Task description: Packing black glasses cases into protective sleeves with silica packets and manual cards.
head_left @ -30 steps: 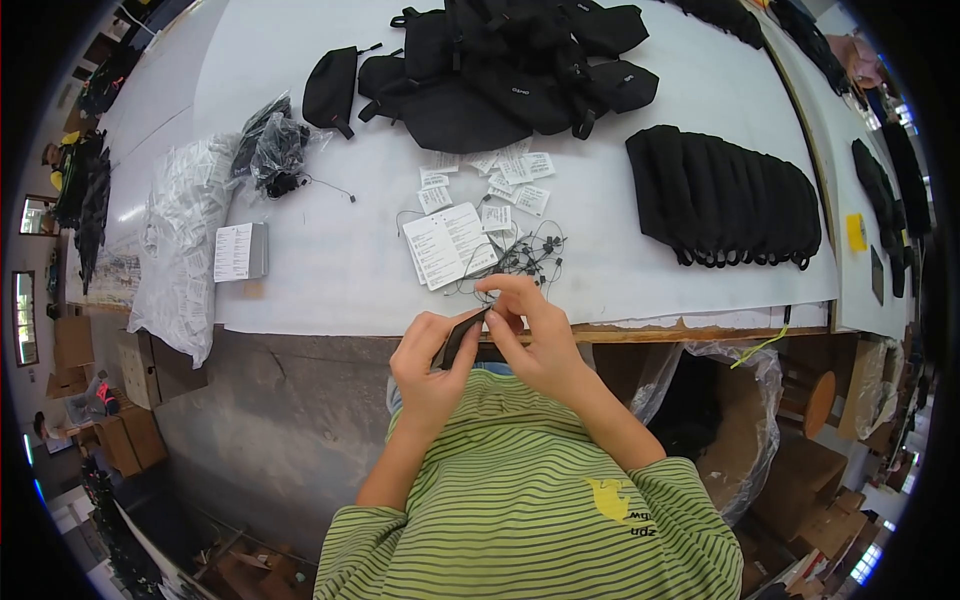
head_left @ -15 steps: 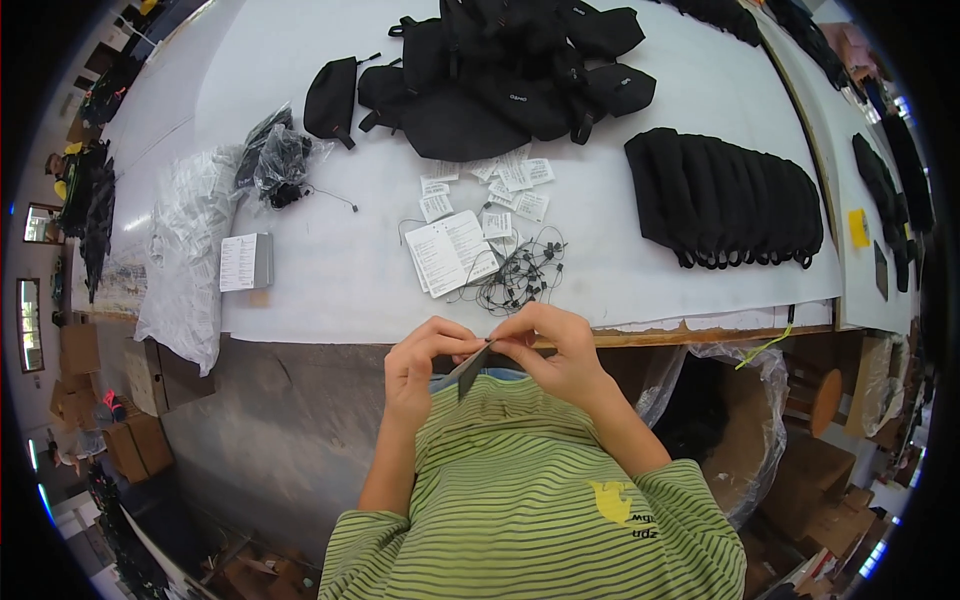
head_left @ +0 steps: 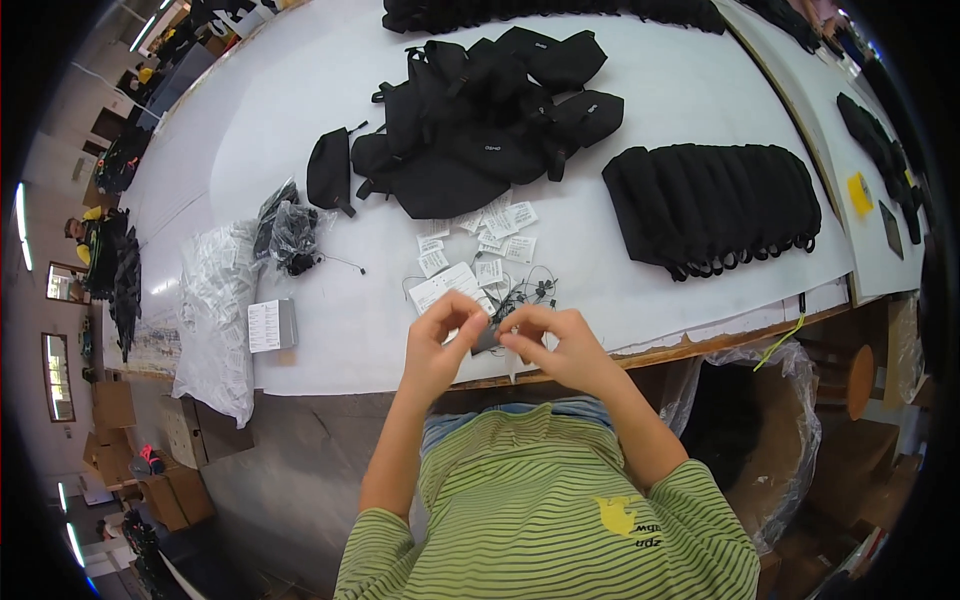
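Note:
Above the table's front edge, my left hand and my right hand face each other, a small gap between them. Both pinch with thumb and forefinger. A dark grey card tag shows between them, partly hidden. Below my right fingertips hangs a small white label. Whatever my left fingertips grip is too small to make out. Just beyond the hands lie a white printed card, partly covered by my left hand, and a tangle of black tag cords. Several small white labels are scattered behind them.
A heap of black pouches fills the table's middle, with one pouch apart. Black pouches stand in a row at right. On the left are a plastic bag of labels, a card stack and a bag of black cords.
My hands have moved forward from in front of my body to over the table edge, and their fingertips have drawn apart. A white label now shows under my right fingers. The view has shifted.

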Motion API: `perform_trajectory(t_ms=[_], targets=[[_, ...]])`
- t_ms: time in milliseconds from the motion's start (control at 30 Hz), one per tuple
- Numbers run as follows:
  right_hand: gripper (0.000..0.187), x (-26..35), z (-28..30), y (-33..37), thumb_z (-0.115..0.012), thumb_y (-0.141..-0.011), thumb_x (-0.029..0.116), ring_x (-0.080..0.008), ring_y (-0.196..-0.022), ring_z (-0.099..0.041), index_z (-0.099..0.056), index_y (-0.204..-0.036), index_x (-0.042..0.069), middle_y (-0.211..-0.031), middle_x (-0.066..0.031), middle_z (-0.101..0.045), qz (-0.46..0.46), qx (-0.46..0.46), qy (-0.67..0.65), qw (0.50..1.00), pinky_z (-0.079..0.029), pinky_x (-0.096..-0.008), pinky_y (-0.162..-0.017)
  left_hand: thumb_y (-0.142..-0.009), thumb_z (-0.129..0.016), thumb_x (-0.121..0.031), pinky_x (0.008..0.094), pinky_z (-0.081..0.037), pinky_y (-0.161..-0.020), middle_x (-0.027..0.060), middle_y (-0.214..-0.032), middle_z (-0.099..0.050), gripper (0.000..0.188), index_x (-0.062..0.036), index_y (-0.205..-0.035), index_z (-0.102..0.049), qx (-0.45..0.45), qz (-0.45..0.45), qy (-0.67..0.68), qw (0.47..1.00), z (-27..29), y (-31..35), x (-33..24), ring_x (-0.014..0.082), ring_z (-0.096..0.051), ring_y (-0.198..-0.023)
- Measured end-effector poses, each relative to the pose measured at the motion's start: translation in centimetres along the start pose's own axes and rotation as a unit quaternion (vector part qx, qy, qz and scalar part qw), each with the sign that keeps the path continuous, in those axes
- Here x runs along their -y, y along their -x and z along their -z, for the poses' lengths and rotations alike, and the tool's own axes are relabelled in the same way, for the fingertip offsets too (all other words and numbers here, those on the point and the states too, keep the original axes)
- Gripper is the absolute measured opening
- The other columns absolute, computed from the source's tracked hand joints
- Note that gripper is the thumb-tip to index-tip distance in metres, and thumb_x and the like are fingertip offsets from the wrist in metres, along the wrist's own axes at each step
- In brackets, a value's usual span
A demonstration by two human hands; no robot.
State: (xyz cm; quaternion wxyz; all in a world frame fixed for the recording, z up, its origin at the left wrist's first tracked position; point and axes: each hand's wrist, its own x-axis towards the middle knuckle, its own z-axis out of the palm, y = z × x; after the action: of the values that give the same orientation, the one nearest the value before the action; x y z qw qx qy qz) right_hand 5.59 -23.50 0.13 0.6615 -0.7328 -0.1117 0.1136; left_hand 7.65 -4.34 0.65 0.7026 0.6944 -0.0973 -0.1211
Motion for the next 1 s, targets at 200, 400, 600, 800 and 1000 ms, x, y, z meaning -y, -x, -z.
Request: perform_trajectory(t_ms=[200,400,600,800,1000], targets=[[0.012,1.1,3.0,-1.5,-0.062,-0.089,0.013,-0.0057,-0.059,-0.051,-0.062,-0.089,0.001,-0.07,0.0001,-0.059,0.024,-0.146,-0.128,0.981,-0.041,-0.0204,-0.056,-0.085,-0.066,-0.013,0.022,-0.044,-0.062,0.0024,-0.084,-0.061,0.016,-0.002,-0.095,-0.06,-0.09,-0.161,-0.122,0.975,1.0,-17.1,1.8,0.0084,-0.055,-0.069],[0.01,1.2,3.1,0.9,-0.063,-0.088,0.012,-0.0049,-0.058,-0.052,-0.062,-0.089,0.003,-0.07,0.0004,-0.061,0.066,-0.194,-0.136,0.969,-0.039,-0.0182,-0.057,-0.074,-0.072,-0.032,0.0452,-0.038,-0.088,0.0103,-0.105,-0.054,0.031,-0.0082,-0.094,-0.065,-0.259,-0.135,-0.6,0.745,3.8,-27.7,0.2,0.0314,-0.047,-0.106],[0.01,-2.2,4.8,2.4,-0.065,-0.087,0.012,-0.0007,-0.049,-0.041,-0.066,-0.088,0.003,-0.057,0.0059,-0.05,-0.018,-0.3,-0.122,0.946,-0.027,-0.018,-0.045,-0.072,-0.075,-0.022,0.0389,-0.038,-0.084,0.0061,-0.085,-0.061,0.019,-0.0052,-0.076,-0.068,-0.133,-0.285,-0.425,0.849,-0.2,-22.4,-1.3,0.026,-0.053,-0.089],[0.008,-1.1,2.1,0.0,-0.067,-0.085,0.011,-0.0005,-0.047,-0.035,-0.068,-0.089,0.004,-0.053,0.0067,-0.045,0.005,-0.329,-0.044,0.943,-0.024,-0.0199,-0.044,-0.085,-0.068,-0.015,0.019,-0.04,-0.06,0.0,-0.077,-0.064,0.024,-0.0007,-0.104,-0.069,0.054,0.004,-0.037,0.998,-3.5,-10.7,-0.5,0.0034,-0.052,-0.068],[0.01,-1.1,0.3,0.2,-0.069,-0.082,0.012,-0.0027,-0.046,-0.037,-0.069,-0.09,0.007,-0.05,0.0031,-0.044,-0.007,-0.316,0.074,0.946,-0.026,-0.023,-0.044,-0.083,-0.063,-0.008,0.0189,-0.04,-0.055,0.0,-0.074,-0.065,0.024,-0.0039,-0.106,-0.069,0.072,0.063,-0.012,0.995,-3.2,-5.3,0.1,0.003,-0.052,-0.062]])
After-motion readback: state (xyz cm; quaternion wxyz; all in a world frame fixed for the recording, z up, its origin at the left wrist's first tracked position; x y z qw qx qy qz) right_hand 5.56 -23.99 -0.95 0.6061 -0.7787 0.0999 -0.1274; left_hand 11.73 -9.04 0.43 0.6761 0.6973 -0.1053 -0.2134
